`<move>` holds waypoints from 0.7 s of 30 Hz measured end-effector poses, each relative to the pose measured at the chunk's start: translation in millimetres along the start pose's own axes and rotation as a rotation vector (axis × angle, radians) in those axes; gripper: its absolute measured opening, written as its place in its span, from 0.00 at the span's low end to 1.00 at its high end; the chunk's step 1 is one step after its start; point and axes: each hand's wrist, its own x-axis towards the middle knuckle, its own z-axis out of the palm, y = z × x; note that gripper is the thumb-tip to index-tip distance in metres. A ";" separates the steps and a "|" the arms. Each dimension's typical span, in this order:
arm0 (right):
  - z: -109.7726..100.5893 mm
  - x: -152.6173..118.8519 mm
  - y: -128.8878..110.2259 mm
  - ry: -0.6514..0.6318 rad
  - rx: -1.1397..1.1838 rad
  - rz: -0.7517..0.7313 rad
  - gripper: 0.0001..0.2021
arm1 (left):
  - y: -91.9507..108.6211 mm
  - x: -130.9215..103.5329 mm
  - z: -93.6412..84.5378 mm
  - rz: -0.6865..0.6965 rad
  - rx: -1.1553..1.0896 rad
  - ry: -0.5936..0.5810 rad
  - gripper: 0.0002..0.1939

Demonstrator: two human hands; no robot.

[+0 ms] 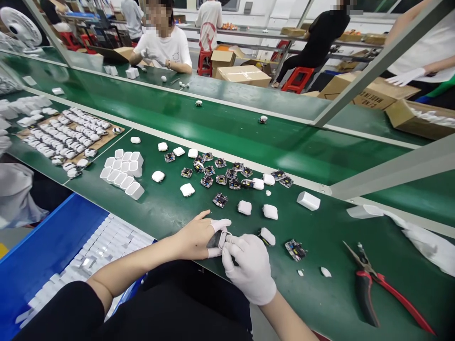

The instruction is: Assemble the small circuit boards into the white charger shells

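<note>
A white casing (222, 239) is being held at the tabletop's (313, 298) near edge, the left hand (197, 239) pinching it, the gloved right hand (250, 267) bunching its fingers at the rim, grip unclear. A slackening left pinch could be sending the casing over that edge

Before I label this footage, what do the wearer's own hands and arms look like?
The left hand has white covers on two digits; the right hand wears a plain white glove. Both forearms look bare; a black sleeve ends near the left elbow.
</note>
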 end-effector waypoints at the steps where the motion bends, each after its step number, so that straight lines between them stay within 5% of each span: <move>1: 0.1 -0.6 1.8 0.002 0.025 0.011 0.07 | 0.1 0.4 0.1 -0.004 -0.012 -0.006 0.34; 6: -15.3 -3.3 4.5 0.012 0.172 0.073 0.09 | 10.1 -4.3 -6.5 -0.117 -0.262 0.065 0.29; 11: -37.6 8.7 -20.1 -0.043 0.267 -0.099 0.23 | 31.3 -15.0 -22.8 -0.153 -0.627 0.047 0.30; 15: -45.6 18.5 -38.4 -0.057 0.243 -0.158 0.15 | 40.8 -18.6 -28.7 -0.127 -0.919 -0.044 0.39; 21: -43.5 8.5 -51.0 -0.093 0.236 -0.111 0.08 | 45.2 -22.4 -28.6 -0.109 -0.998 -0.148 0.43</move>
